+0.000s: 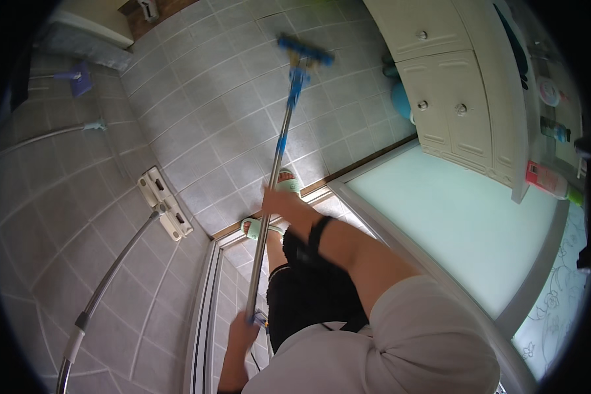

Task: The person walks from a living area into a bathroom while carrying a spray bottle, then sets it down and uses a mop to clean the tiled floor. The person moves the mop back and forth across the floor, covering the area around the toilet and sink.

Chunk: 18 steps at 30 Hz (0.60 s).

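A sponge mop [279,148] with a long metal pole and blue fittings slants away from me over the grey tiles. Its blue head [305,50] rests at the far middle of the floor, slightly blurred. My right hand [284,202] is wrapped round the middle of the pole, just above my feet. Lower down, near the pole's end, my left hand [242,332] is closed on it. A dark strap circles my right forearm. The sponge itself is hard to make out.
Pale green slippers [251,228] are on my feet at the doorway sill. To the right stand a frosted glass door [459,217] and a cream cabinet [443,98]. Several cleaning tools, including one with a cream head [164,203], lean along the left wall. A blue basin [400,100] sits beside the cabinet.
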### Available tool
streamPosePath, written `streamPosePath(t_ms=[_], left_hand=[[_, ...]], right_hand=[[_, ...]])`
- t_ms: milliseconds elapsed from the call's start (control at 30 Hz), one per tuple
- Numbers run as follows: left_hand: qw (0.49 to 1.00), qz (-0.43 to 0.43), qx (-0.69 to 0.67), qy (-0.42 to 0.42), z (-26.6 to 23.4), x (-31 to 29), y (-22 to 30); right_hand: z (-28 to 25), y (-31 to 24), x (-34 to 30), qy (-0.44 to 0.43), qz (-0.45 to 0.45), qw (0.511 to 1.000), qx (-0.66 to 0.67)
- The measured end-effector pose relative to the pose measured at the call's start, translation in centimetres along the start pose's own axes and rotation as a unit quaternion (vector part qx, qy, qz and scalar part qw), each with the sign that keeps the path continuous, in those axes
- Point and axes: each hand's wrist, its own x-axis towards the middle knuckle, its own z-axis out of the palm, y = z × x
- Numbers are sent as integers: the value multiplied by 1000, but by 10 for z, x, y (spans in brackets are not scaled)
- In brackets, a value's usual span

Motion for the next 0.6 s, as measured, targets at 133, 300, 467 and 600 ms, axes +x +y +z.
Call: streamPosePath(t_ms=[133, 300, 467, 600], left_hand=[[982, -161, 30, -97, -28, -175, -106], [959, -182, 175, -128, -77, -186, -91], [995, 39, 66, -59, -32, -38, 50], [986, 46, 124, -105, 3, 10, 99]], right_hand=[[126, -77, -125, -317, -57, 946, 35], [123, -66, -127, -233, -178, 955, 44], [20, 59, -81, 80, 144, 983, 82], [-13, 138, -74, 83, 245, 966, 11]])
